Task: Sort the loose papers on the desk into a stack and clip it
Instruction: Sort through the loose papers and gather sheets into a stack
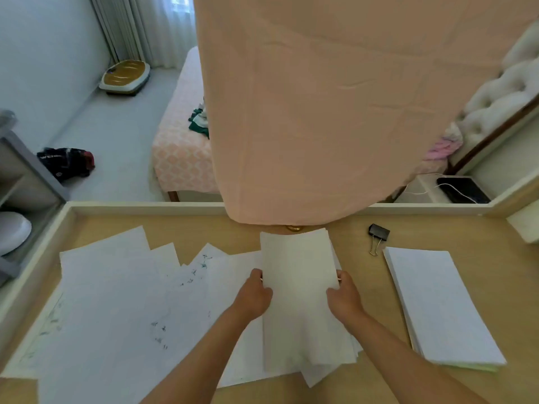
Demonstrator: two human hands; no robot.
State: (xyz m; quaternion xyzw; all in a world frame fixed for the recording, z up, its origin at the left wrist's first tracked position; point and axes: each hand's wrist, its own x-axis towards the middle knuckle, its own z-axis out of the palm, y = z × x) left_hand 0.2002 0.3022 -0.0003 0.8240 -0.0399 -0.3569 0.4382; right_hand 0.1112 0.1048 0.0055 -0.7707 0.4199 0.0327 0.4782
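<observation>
A gathered bundle of white papers (300,290) stands tilted in the middle of the wooden desk (364,275), its lower edges fanned out. My left hand (256,295) grips its left edge and my right hand (344,295) grips its right edge. Several loose white sheets (122,301), some with faint ink marks, lie spread over the left half of the desk. A black binder clip (378,234) lies at the back right, apart from both hands. To the right, a neat stack of white paper (437,304) rests flat.
A pink cloth (320,112) hangs over a mirror behind the desk, reaching down to the desk's back edge. A raised pale rim (38,258) borders the desk on the left and back. A white box (525,225) sits at the far right.
</observation>
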